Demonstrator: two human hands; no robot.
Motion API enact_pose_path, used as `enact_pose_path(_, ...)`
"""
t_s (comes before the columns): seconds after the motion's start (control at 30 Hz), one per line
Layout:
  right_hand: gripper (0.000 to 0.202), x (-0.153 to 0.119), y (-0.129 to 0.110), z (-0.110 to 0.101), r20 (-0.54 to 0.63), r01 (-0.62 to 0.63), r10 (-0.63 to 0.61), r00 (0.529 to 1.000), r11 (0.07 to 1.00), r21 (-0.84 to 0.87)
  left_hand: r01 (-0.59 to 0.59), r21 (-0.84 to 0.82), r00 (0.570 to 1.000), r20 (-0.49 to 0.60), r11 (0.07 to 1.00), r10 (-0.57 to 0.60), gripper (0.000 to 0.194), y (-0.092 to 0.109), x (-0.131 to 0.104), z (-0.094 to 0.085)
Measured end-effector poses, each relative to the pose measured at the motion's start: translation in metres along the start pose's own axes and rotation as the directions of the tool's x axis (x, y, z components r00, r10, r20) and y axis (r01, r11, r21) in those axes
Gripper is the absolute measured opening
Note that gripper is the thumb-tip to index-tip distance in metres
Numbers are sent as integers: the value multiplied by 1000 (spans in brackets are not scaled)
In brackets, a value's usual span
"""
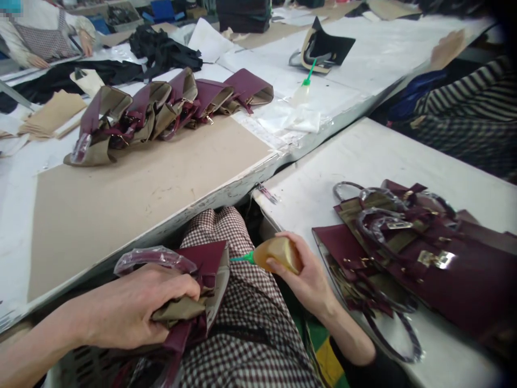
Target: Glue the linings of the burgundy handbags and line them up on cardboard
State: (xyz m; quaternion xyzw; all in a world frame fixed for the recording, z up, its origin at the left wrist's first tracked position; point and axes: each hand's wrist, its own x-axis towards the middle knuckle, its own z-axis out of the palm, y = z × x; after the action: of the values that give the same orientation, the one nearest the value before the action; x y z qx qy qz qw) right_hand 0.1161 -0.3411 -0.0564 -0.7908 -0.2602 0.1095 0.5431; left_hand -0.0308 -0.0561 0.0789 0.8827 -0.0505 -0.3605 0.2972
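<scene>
Maroon handbag (202, 280) in left hand (133, 307), khaki lining, plastic-wrapped handle.

On the far desk (121, 205) I see a row of maroon-and-tan handbags (161, 110) lying on brown cardboard, with a spare green-nozzled glue bottle (302, 91) just beyond them. A black bag piece (325, 48) sits farther back, near black fabric (161, 48). To my right, finished maroon handbags (424, 253) are stacked on a white desk (363, 156). Another person (44, 35) works at top left.
</scene>
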Motion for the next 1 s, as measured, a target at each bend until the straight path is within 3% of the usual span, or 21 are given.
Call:
enact_pose_path(0.2, 48, 29, 1, 16, 53, 73, -71, 996, 996, -46, -95, -11, 995, -37, 995, 95, 48, -7, 0, 4)
enact_pose_path(0.4, 48, 36, 6, 17, 157, 106, -99, 983, 994, -38, -152, -18, 988, -17, 988, 152, 48, -16, 1, 2)
enact_pose_path(0.77, 41, 25, 0, 7, 286, -22, 7, 958, 999, 50, -131, -20, 991, 1, 991, 131, 52, -15, 1, 3)
enact_pose_path(1.0, 42, 17, 2, 4, 207, -83, 68, 976, 994, 64, -116, -29, 992, 38, 993, 117, 50, -12, 1, 9)
